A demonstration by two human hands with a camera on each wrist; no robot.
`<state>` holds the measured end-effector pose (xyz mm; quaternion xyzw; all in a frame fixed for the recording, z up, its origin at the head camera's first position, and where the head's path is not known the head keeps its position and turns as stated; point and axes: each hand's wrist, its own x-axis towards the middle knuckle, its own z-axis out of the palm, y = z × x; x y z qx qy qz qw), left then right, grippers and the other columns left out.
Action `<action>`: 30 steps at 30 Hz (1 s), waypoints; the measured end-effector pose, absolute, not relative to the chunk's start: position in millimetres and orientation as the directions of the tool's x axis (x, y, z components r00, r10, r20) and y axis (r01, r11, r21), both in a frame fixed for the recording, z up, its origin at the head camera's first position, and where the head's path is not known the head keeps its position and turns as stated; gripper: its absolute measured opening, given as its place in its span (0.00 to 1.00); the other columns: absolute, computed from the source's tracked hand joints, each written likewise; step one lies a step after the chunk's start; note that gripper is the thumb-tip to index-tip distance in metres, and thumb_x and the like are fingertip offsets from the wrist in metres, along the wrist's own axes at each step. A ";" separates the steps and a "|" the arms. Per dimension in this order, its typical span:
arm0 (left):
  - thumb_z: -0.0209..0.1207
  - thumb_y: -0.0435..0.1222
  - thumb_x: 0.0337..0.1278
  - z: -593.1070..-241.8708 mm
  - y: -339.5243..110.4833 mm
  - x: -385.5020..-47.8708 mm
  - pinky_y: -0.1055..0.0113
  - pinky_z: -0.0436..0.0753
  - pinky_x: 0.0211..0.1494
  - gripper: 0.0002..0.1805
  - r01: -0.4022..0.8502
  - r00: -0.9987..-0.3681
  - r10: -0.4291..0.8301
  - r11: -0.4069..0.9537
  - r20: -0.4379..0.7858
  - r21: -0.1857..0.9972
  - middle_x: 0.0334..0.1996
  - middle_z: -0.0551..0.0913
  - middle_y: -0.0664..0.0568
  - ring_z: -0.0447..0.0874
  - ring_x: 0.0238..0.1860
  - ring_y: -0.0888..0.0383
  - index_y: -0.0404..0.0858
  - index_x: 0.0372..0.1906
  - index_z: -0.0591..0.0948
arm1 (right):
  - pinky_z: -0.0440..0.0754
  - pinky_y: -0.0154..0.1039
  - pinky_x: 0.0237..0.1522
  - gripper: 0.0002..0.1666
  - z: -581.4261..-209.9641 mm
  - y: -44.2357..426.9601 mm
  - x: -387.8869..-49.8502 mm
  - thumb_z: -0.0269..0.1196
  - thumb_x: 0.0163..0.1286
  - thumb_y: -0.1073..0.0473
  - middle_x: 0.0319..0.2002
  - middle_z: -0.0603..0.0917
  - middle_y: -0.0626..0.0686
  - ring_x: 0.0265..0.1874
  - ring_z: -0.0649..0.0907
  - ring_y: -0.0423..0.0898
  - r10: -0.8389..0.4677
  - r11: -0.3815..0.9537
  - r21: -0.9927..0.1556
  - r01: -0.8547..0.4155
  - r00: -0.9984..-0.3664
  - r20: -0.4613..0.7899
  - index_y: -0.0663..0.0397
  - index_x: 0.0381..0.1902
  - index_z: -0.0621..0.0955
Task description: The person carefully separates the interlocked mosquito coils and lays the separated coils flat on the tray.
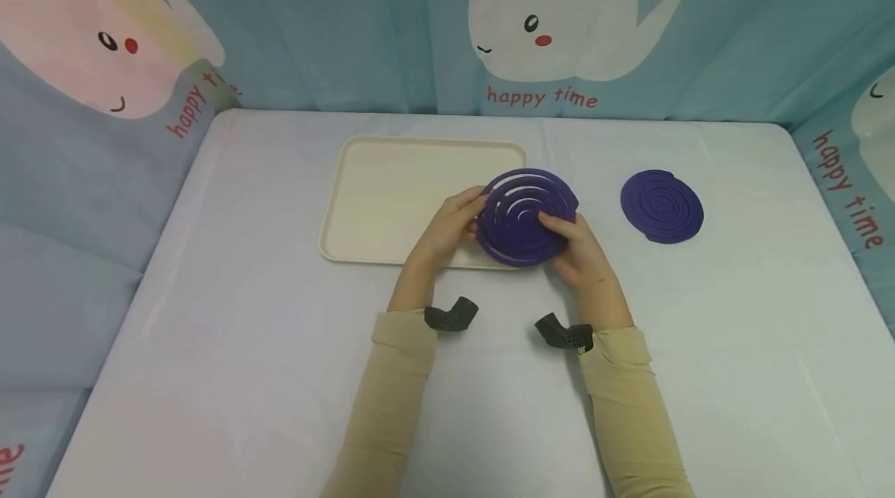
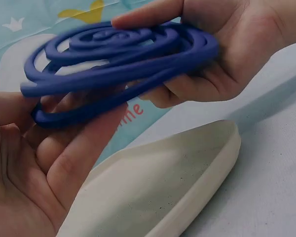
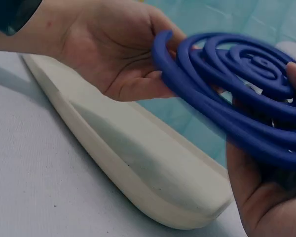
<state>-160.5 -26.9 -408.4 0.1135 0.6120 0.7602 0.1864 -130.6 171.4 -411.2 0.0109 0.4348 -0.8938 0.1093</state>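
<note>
A dark blue-purple spiral coil point(image 1: 524, 230) is held in both hands above the right part of a cream tray point(image 1: 377, 259). My left hand point(image 1: 447, 230) grips the coil's left edge between thumb and fingers. Across from it, my right hand point(image 1: 576, 249) holds the right side, thumb on top near the centre and fingers beneath. In the left wrist view the coil point(image 2: 138, 74) is tilted and its rings stand slightly apart. The right wrist view shows the left fingers at the coil's point(image 3: 202, 94) outer end; parts of the right fingers are hidden under it.
A second purple spiral coil point(image 1: 661, 207) lies flat on the white table point(image 1: 755, 374), to the right of the tray. Blue curtains point(image 1: 363, 24) with whale prints hang behind the table and at both sides.
</note>
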 end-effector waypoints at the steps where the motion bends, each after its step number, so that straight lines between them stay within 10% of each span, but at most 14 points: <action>1: 0.44 0.35 0.71 -408.7 -27.0 -160.5 0.72 0.83 0.28 0.20 -0.149 -0.903 0.425 -0.185 -0.058 0.971 0.30 0.81 0.55 0.81 0.24 0.62 0.23 0.58 0.71 | 0.77 0.35 0.49 0.14 -411.4 171.7 -130.1 0.51 0.67 0.73 0.39 0.84 0.51 0.41 0.82 0.42 -0.199 -0.613 -0.762 0.207 -0.975 -0.104 0.57 0.42 0.80; 13: 0.43 0.34 0.71 -411.0 -26.6 -160.7 0.72 0.83 0.28 0.20 -0.161 -0.898 0.437 -0.220 -0.051 0.962 0.30 0.81 0.55 0.81 0.23 0.63 0.21 0.57 0.70 | 0.75 0.37 0.54 0.13 -410.9 174.3 -128.4 0.50 0.72 0.67 0.45 0.82 0.53 0.46 0.81 0.45 -0.309 -0.739 -0.633 0.231 -0.951 0.013 0.58 0.50 0.77; 20: 0.43 0.34 0.71 -411.2 -29.0 -159.5 0.73 0.81 0.26 0.20 -0.164 -0.899 0.433 -0.201 -0.062 0.966 0.26 0.78 0.55 0.78 0.21 0.64 0.20 0.55 0.70 | 0.66 0.35 0.60 0.11 -406.1 176.7 -129.7 0.52 0.72 0.66 0.45 0.81 0.46 0.50 0.76 0.41 -0.121 -0.494 -0.855 0.156 -0.986 -0.110 0.51 0.46 0.78; 30: 0.44 0.35 0.71 -411.5 -32.4 -160.3 0.73 0.81 0.26 0.19 -0.165 -0.902 0.422 -0.145 -0.090 0.976 0.27 0.79 0.55 0.77 0.20 0.64 0.23 0.54 0.72 | 0.73 0.26 0.25 0.18 -405.8 178.3 -134.0 0.59 0.60 0.78 0.29 0.76 0.47 0.25 0.73 0.39 0.175 -0.305 -0.946 -0.113 -0.983 0.061 0.50 0.37 0.81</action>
